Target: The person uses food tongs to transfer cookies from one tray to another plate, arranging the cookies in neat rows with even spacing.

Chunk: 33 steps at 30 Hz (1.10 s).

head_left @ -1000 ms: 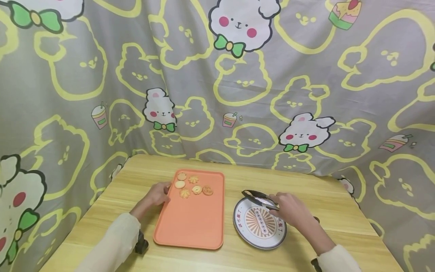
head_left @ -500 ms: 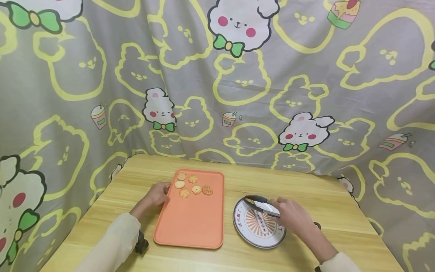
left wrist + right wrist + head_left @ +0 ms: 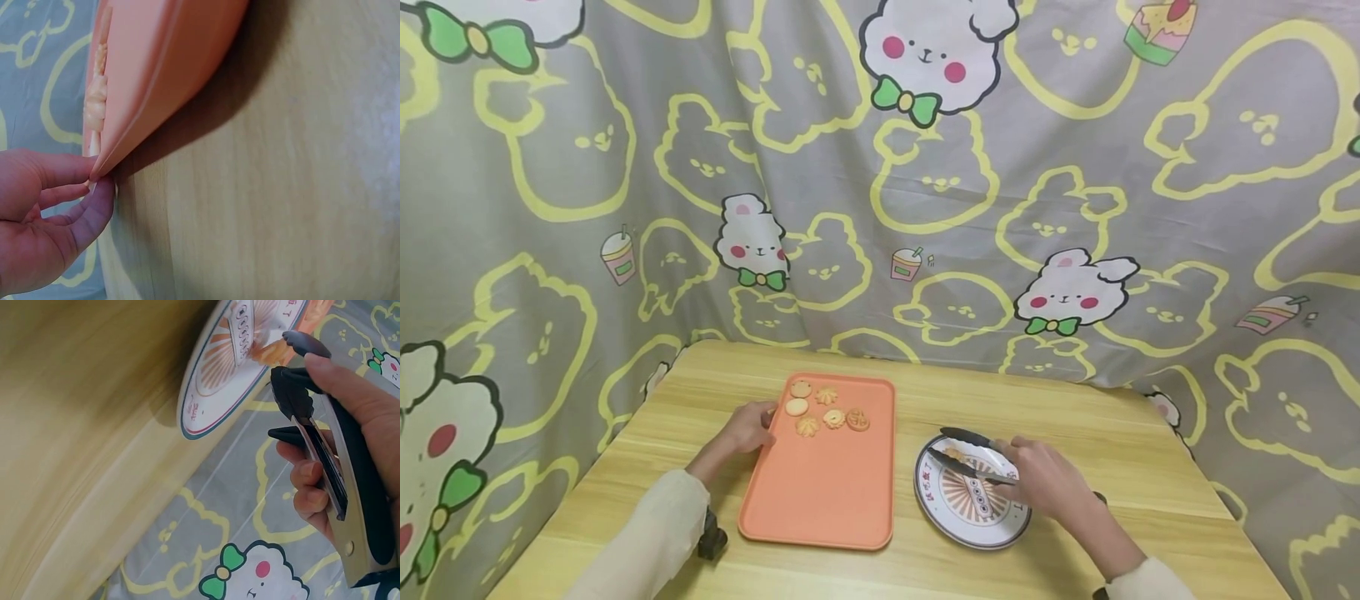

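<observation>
My left hand [image 3: 747, 427] pinches the left rim of an orange tray [image 3: 827, 500], thumb and fingers on the edge in the left wrist view. Several cookies [image 3: 807, 427] of different shapes lie on the tray's far half. Over on the right, my right hand [image 3: 1040, 471] grips black-and-metal tongs [image 3: 359, 469] whose tips are spread apart over a round white plate [image 3: 936, 512]. A golden cookie [image 3: 272, 353] sits on the plate's far part, between the tong tips in the head view.
The wooden table [image 3: 700, 367] meets a patterned grey curtain [image 3: 940, 250] at its back and sides. Bare wood separates the tray from the plate.
The tongs have come down from over the plate's far rim onto the plate, and their tips have since spread apart around the cookie. The left hand and tray stay put.
</observation>
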Motion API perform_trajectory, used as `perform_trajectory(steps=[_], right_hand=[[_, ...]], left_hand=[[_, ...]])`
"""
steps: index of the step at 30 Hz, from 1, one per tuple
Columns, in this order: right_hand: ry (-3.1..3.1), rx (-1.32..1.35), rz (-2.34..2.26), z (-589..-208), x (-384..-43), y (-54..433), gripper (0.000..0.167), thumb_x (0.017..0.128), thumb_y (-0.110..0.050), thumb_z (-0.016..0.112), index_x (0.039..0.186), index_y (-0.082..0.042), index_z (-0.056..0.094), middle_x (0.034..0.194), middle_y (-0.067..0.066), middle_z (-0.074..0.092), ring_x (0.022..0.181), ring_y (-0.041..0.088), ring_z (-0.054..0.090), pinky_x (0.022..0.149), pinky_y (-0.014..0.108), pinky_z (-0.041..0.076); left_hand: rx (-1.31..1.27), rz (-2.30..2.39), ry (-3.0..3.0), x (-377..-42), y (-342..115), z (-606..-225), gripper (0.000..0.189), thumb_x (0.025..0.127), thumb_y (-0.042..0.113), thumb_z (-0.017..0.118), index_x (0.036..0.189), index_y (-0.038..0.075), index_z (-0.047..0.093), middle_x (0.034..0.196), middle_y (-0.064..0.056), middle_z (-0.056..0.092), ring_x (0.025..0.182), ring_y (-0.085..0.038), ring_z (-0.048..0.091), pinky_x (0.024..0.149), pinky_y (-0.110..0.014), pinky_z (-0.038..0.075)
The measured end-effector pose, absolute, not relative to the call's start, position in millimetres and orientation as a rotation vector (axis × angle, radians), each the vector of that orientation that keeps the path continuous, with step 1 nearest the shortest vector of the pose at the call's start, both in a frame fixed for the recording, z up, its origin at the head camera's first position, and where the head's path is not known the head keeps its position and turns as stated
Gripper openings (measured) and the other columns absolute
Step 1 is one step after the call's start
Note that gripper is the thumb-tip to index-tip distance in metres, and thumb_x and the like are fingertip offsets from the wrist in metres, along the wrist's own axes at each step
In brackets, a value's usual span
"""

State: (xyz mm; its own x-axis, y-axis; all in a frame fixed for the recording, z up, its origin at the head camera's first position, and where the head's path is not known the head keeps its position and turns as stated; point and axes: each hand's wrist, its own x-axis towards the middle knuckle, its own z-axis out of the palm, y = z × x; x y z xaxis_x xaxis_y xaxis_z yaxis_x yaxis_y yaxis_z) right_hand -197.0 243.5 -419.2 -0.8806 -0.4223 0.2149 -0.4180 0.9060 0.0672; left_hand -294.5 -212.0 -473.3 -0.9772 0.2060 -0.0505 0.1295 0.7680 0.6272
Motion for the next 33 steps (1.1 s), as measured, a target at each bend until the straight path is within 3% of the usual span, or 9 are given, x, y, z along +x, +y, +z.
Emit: perform_trajectory(steps=[5,12,19,25,33], right_hand=[[-2.946,0.59,0.122,-417,-208,240,0.071,0.064,-0.041,0.082,0.12,0.0,0.063,0.106,0.02,0.066,0.088,0.036,0.065,0.076,0.046,0.056],[-3.026,0.529,0.245,-412,-223,222,0.076,0.065,-0.041,0.082,0.126,-0.001,0.06,0.105,0.016,0.066,0.094,0.032,0.063,0.084,0.045,0.053],[-3.063,0.549,0.343,-413,-237,193,0.078,0.066,-0.041,0.082,0.128,-0.001,0.058,0.113,0.018,0.064,0.105,0.035,0.06,0.092,0.046,0.05],[-3.101,0.538,0.337,-418,-248,170,0.077,0.068,-0.046,0.08,0.128,-0.003,0.059,0.106,0.014,0.065,0.093,0.026,0.061,0.082,0.041,0.052],[-3.139,0.579,0.346,-423,-261,148,0.077,0.07,-0.049,0.078,0.129,-0.004,0.058,0.108,0.015,0.065,0.097,0.027,0.061,0.083,0.04,0.052]], left_hand=[[0.281,1.012,2.854,-295,-212,-473,0.068,0.067,-0.006,0.066,0.132,-0.012,0.047,0.083,-0.015,0.062,0.063,-0.017,0.057,0.053,-0.026,0.05],[0.285,0.995,2.863,-294,-212,-473,0.068,0.066,-0.006,0.066,0.132,-0.012,0.047,0.083,-0.014,0.064,0.065,-0.017,0.058,0.055,-0.027,0.05],[0.292,1.006,2.865,-293,-210,-473,0.069,0.065,-0.007,0.066,0.131,-0.013,0.047,0.083,-0.015,0.063,0.064,-0.016,0.058,0.054,-0.027,0.051],[0.297,1.025,2.866,-292,-211,-474,0.069,0.065,-0.008,0.066,0.131,-0.013,0.047,0.081,-0.015,0.063,0.06,-0.015,0.058,0.053,-0.027,0.051],[0.307,1.012,2.882,-291,-211,-473,0.07,0.063,-0.007,0.066,0.13,-0.014,0.047,0.079,-0.014,0.063,0.061,-0.015,0.057,0.053,-0.026,0.049]])
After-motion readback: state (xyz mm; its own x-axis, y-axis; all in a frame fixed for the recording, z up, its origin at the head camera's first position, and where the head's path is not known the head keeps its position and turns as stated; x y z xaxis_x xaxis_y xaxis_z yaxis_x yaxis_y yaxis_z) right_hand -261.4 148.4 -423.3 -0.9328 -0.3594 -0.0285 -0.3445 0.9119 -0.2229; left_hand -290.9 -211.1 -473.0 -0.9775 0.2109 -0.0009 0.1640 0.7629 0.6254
